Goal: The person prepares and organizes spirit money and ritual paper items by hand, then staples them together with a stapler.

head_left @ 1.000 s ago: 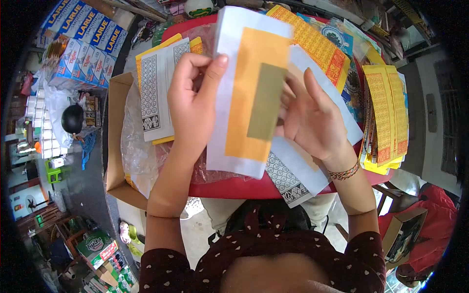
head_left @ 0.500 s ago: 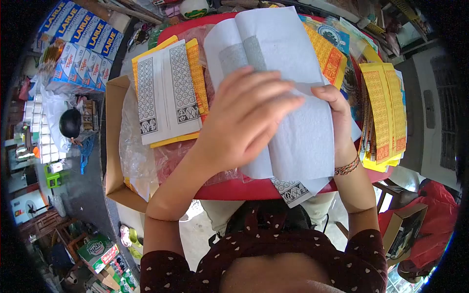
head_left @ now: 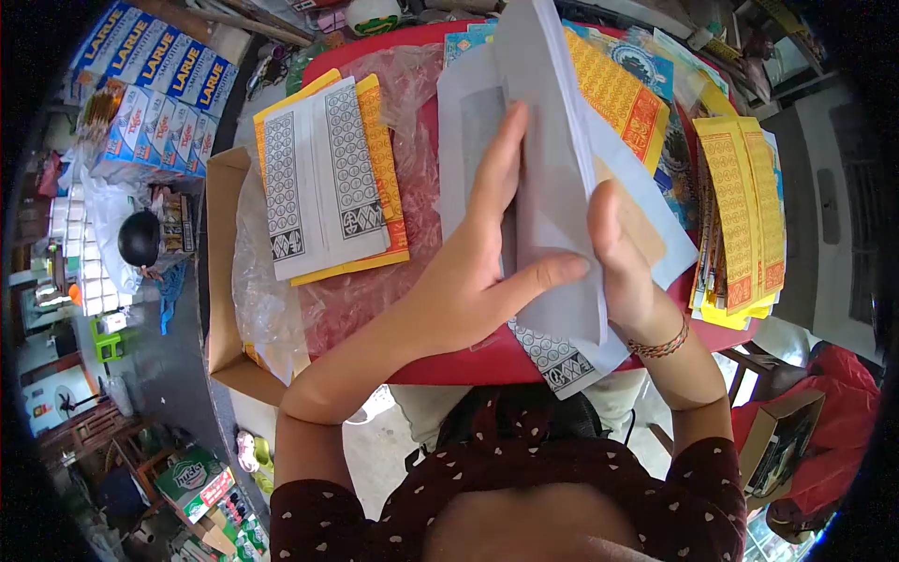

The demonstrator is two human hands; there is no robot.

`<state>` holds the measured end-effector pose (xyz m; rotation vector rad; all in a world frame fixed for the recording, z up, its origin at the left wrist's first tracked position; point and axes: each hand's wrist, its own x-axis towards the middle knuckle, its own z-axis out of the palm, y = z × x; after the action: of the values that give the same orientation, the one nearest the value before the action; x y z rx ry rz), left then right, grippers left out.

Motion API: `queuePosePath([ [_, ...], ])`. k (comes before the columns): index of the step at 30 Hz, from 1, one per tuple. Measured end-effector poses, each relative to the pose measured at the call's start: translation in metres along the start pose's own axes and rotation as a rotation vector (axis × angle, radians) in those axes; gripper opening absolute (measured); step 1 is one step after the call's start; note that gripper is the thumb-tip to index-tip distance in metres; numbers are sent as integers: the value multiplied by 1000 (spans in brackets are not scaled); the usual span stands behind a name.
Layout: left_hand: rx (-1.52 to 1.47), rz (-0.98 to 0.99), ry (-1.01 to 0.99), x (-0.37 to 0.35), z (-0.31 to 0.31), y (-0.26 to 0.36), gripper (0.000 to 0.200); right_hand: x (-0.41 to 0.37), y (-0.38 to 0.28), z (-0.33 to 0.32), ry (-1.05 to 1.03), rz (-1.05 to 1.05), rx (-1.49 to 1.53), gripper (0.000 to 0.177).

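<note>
A folded stack of thin greyish-white paper sheets (head_left: 554, 187) stands tilted up between my hands. My left hand (head_left: 492, 248) grips it from the left, thumb across the near face and fingers along the fold. On the right side, my right hand (head_left: 623, 253) holds the stack's edge, its thumb pointing up and its other fingers hidden. Beneath lie more pale sheets (head_left: 655, 211) and a white sheet with black print (head_left: 559, 365) at the table's near edge. To the left, a white sheet with black printed circles (head_left: 323, 173) rests on yellow printed paper (head_left: 398, 244).
The red table (head_left: 421, 370) carries clear plastic wrap (head_left: 267, 262), yellow and red printed paper (head_left: 623, 98) and a bundle of yellow printed paper (head_left: 740, 215) at the right. An open cardboard box (head_left: 223, 318) stands at the left edge. Beer cartons (head_left: 154, 56) are stacked far left.
The sheets, spread flatter before, are now folded together and raised on edge. My left hand has gone from sweeping over the paper to gripping it; my right hand has shifted slightly.
</note>
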<state>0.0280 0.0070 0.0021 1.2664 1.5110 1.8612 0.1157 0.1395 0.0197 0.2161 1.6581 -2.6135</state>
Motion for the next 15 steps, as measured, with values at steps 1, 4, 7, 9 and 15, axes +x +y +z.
queuePosePath([
  [1, -48, -18, 5, 0, 0, -1, 91, 1, 0, 3, 8, 0, -71, 81],
  [4, -18, -45, 12, 1, -4, -3, 84, 2, 0, 1, 11, 22, -124, 80],
  [7, 35, -29, 96, 3, -8, -8, 76, 3, -6, 3, -1, 63, -30, 77],
  [9, 23, -22, 130, 2, -14, -6, 73, 3, -8, 3, -1, 84, 48, 75],
  [15, -39, -132, 260, -1, -21, 4, 39, 4, -3, -4, -75, 174, -13, 74],
])
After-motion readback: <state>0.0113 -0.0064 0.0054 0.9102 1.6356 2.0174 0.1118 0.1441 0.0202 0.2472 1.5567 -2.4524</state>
